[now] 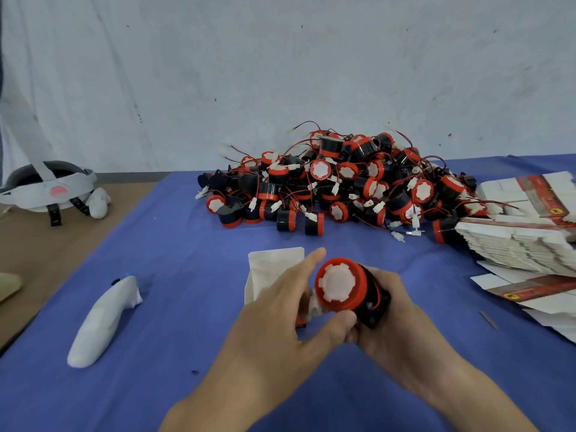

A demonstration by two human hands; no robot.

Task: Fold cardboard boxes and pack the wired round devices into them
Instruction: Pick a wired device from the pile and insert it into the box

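Nearest the camera, the right hand [392, 313] is wrapped around the black body of a round device [339, 285], with the fingers curled under it. The device is held in the air just above the near middle of the blue cloth [162, 307]. Its red rim and white notched cap are tilted up toward the viewer, and a thin red wire runs along its right side.

The left hand [280, 322] comes in from the near left. Its thumb lies against the lower edge of the red rim and its index finger stretches straight up past the cap. Its other fingers are hidden, so it cannot be told whether this hand is grasping anything.

Just behind the left hand stands a white box [274, 269], partly covered by the hand and blurred, with a flap showing at its far side.

Farther back, in the middle of the cloth, is a big pile of devices [343, 182], black and red with tangled red wires and white plugs. To the right of the pile is a stack of flat boxes [514, 241], white with a red printed band. A loose flat box [530, 291] lies nearer, at the right edge.

On the left of the cloth lies a white handheld controller [103, 319]. At the far left a grey-and-white headset [46, 188] rests on a brown surface [46, 254].
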